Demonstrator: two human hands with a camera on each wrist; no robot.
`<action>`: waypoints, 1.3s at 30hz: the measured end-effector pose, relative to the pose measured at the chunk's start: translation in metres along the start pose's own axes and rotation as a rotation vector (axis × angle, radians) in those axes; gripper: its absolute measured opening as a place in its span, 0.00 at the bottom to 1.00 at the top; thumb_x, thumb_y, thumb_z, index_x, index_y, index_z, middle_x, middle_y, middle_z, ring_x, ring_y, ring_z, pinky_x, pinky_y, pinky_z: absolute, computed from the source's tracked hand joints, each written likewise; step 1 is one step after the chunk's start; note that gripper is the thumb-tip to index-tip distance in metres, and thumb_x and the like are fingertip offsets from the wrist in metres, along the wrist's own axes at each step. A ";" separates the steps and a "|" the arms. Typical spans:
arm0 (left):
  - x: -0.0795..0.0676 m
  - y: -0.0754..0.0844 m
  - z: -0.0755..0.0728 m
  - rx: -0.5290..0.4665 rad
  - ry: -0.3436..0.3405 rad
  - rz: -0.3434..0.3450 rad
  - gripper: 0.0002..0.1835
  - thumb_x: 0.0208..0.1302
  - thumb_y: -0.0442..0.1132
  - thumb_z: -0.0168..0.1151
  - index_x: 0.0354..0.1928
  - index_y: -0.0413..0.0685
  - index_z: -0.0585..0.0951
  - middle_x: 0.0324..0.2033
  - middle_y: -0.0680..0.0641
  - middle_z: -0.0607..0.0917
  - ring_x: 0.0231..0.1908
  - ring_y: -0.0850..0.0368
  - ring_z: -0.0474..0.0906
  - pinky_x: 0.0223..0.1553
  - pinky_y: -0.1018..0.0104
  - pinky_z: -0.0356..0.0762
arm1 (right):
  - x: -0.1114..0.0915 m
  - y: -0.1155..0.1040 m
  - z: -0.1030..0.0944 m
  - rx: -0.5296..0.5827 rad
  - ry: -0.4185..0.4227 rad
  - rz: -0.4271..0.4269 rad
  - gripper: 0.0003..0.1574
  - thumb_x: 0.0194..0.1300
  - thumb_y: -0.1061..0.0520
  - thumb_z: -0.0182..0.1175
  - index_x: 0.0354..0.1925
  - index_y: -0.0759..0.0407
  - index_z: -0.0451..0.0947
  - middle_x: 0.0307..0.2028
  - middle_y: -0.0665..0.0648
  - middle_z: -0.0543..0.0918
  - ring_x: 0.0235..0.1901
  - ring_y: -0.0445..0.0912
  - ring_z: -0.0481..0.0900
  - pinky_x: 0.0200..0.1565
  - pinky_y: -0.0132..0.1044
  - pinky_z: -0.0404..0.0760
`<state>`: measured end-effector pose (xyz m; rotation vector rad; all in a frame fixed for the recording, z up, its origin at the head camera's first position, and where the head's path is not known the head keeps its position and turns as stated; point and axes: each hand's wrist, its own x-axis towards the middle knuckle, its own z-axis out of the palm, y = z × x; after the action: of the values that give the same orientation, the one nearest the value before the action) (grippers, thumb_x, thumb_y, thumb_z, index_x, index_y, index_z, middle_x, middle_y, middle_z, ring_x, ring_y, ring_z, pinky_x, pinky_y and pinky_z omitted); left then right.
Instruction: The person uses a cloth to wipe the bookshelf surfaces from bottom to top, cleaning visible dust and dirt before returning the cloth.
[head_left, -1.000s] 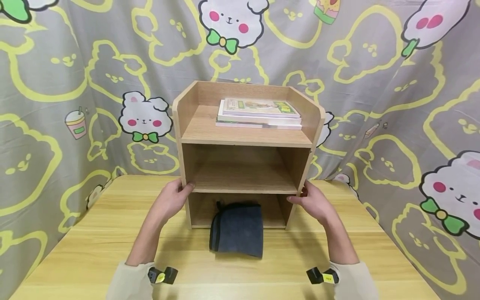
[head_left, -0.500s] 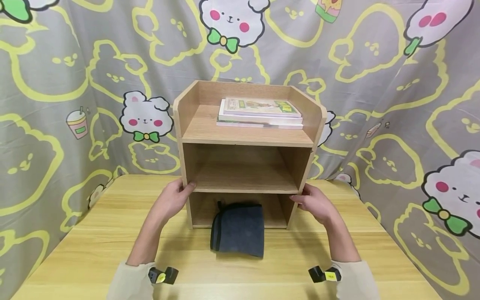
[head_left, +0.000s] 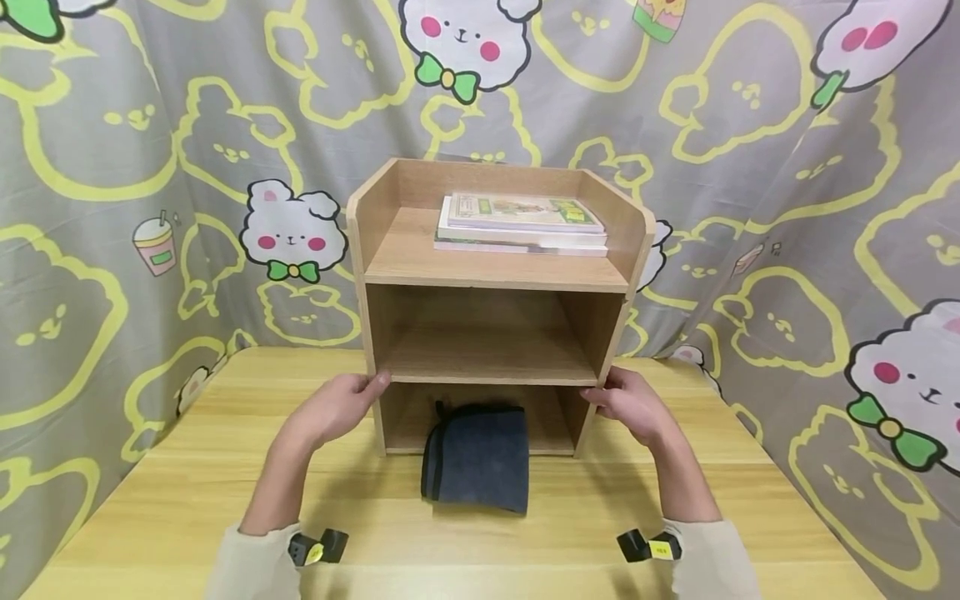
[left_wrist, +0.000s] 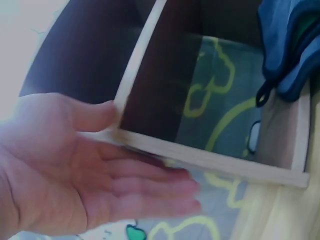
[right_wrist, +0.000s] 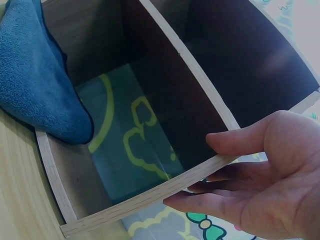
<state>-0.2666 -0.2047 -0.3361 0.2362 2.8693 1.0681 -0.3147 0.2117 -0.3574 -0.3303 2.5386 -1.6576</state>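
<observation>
A three-level wooden shelf unit (head_left: pixel 495 379) stands upright on the table. My left hand (head_left: pixel 333 410) is at its left side panel; in the left wrist view the thumb touches the front edge and the fingers (left_wrist: pixel 150 187) extend nearly straight outside the panel. On the opposite side, my right hand (head_left: pixel 632 406) pinches the right panel, thumb on the front edge and inner face, fingers bent behind the outer face (right_wrist: pixel 200 200). A folded dark blue towel (head_left: pixel 480 460) with a hanging loop hangs out of the bottom compartment, its front part over the table.
Several thin books (head_left: pixel 521 223) lie stacked on the unit's top level, between its raised sides. The wooden table (head_left: pixel 187 492) reaches back to a grey patterned curtain (head_left: pixel 210 117) that surrounds it behind and on both sides.
My left wrist has shifted slightly left and the left hand has turned, loosening along the panel. The right hand stays on its panel. Shelf unit, books and towel keep their places.
</observation>
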 end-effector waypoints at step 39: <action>0.014 0.046 0.153 0.305 -0.140 0.149 0.51 0.53 0.43 0.77 0.78 0.53 0.61 0.75 0.26 0.56 0.75 0.25 0.50 0.67 0.23 0.52 | 0.003 0.001 -0.001 0.034 0.010 0.024 0.37 0.68 0.62 0.58 0.71 0.75 0.62 0.64 0.74 0.74 0.63 0.57 0.74 0.66 0.55 0.73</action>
<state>-0.2565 -0.0691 -0.4217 0.5269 2.9097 0.5972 -0.3177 0.2123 -0.3581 -0.2885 2.5079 -1.6967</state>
